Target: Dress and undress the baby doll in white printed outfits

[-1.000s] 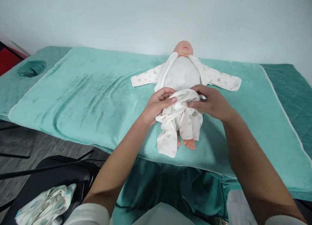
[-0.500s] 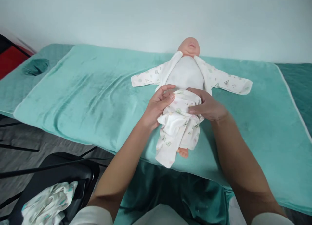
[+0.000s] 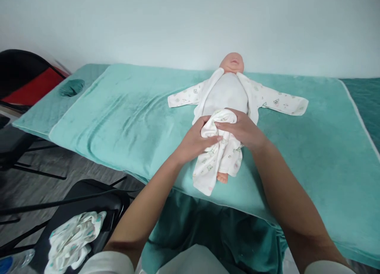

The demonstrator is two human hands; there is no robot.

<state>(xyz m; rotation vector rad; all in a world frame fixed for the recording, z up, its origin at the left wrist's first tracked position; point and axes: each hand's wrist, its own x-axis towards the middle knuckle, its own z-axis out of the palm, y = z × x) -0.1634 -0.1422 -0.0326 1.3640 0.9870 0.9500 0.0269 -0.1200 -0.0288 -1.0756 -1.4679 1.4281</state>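
Note:
A baby doll (image 3: 232,63) lies on its back on a teal towel (image 3: 130,107), head toward the wall. It wears a white printed jacket (image 3: 276,101) open at the front, sleeves spread out to both sides. White printed trousers (image 3: 218,159) cover its legs, with one bare foot (image 3: 222,177) showing below. My left hand (image 3: 194,141) grips the bunched waist of the trousers at the doll's left hip. My right hand (image 3: 242,129) holds the same waistband from the other side, fingers curled over the cloth.
The towel covers a massage table (image 3: 32,115) with a face hole (image 3: 71,88) at the left end. A black chair (image 3: 89,204) at lower left carries crumpled printed cloth (image 3: 73,236). Another black and red chair (image 3: 26,80) stands at the far left.
Both hands have drawn closer together over the doll's belly, bunching the trouser waist higher. The camera view has shifted, bringing the left chair into sight.

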